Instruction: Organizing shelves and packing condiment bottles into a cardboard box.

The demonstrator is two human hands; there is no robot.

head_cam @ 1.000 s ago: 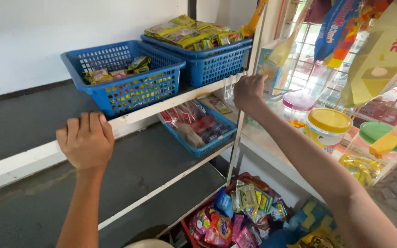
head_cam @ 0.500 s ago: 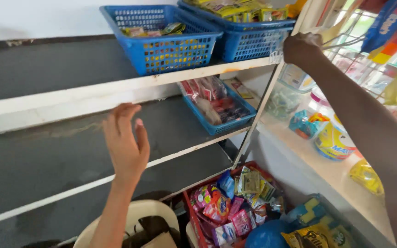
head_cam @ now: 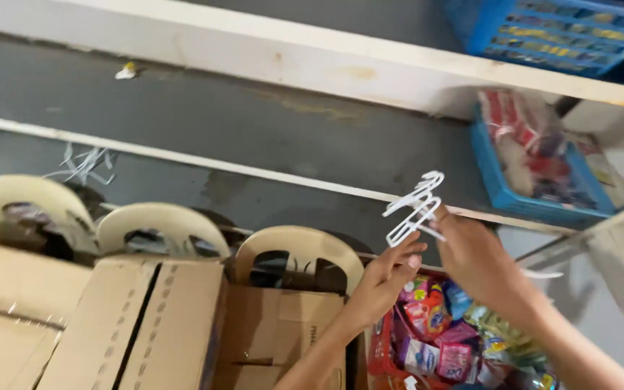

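Right hand grips white hangers — left hand, open-fingered, touches just below.

Thin white plastic hooks, matt brown cardboard boxes, glossy snack packets, blue plastic basket

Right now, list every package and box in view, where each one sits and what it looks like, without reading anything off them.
Brown cardboard boxes: bottom left, flaps open, in front of cream plastic chair backs.
Small bright sachets, pink, red and blue: heaped in a red bin below both hands.
Red and white packets: in the blue plastic basket on the middle shelf, right.
Yellow-green packets: in a blue mesh basket, top right.
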